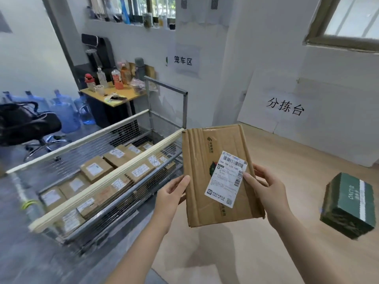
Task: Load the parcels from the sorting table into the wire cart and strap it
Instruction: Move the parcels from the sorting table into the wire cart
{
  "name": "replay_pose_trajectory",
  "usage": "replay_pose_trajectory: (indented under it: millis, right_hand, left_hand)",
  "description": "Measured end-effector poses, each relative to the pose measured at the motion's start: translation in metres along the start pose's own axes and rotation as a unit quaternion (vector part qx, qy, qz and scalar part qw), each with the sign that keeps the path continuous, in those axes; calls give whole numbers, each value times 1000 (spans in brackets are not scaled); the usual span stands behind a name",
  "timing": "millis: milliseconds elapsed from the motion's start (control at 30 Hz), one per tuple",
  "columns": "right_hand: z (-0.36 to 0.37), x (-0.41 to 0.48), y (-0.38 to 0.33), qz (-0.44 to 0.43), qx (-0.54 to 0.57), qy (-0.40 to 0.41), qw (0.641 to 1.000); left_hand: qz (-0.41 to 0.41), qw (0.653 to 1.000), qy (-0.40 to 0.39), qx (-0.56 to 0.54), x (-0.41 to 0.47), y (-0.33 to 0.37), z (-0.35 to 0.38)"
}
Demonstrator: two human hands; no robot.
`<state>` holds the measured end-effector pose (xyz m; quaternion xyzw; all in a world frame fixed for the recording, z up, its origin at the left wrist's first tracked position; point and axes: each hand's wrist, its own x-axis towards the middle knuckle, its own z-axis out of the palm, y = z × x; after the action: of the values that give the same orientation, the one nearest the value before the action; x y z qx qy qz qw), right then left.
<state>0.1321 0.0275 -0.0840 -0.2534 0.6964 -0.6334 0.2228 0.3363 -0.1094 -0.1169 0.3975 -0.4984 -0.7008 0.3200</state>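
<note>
Closest in, at 6 o'clock: left hand [172,193] and right hand [266,187], each clamped on a long side of a flat brown cardboard parcel with a white shipping label [201,160], thumbs on the labelled face. Held in the air above the bench edge, touching nothing else.

From 3 to 6 o'clock, a pale wood-grain bench [287,232], left edge slanting from 6 up toward 12. At 9 to 10 o'clock, just beside that edge, a grey wire-mesh cart with cream padded top rails [106,179], bottom layer already tiled with small brown labelled parcels [94,169]. Toward 7 o'clock, a wedge of grey floor [61,263] between bench and cart. At 3 o'clock on the bench, well apart from both hands, a dark green printed carton with a white stripe [348,203], probably next to go.

Step in hand, by the look of it: carrying across to the cart.
- Swing toward 9 o'clock, keeping flat and label up.
- Lift over the near cream rail rather than dragging across it.
- Watch the parcel's far left corner, already close to the rail end in this view.
- Lower between the two rails onto the layer below. Little bare mesh left, so stack on top.
- Release only once resting flat, to avoid wedging on edge against the mesh.

Strapping not yet due.
</note>
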Motion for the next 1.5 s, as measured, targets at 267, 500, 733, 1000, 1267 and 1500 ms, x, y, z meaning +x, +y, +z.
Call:
replay_pose_trajectory:
  millis: [267,500,733,1000,1267,1500]
  right_hand:
    - [38,-13,18,19,51,-93,994]
    - [58,-16,10,11,52,-123,991]
    - [133,-2,-24,-19,9,-158,987]
    - [325,3,-35,-39,-29,-213,976]
    - [552,-9,-42,-6,-34,-316,948]
    - [660,-6,-36,9,-33,-374,927]
  left_hand:
    - [10,996,88,18,-33,2,-40]
    - [12,994,107,4,-37,4,-54]
    - [55,989,137,-19,-9,39,-116]
    - [65,979,187,-54,45,69,-287]
    - [42,957,283,-44,74,110,-490]
    - [35,942,333,-37,88,129,-575]
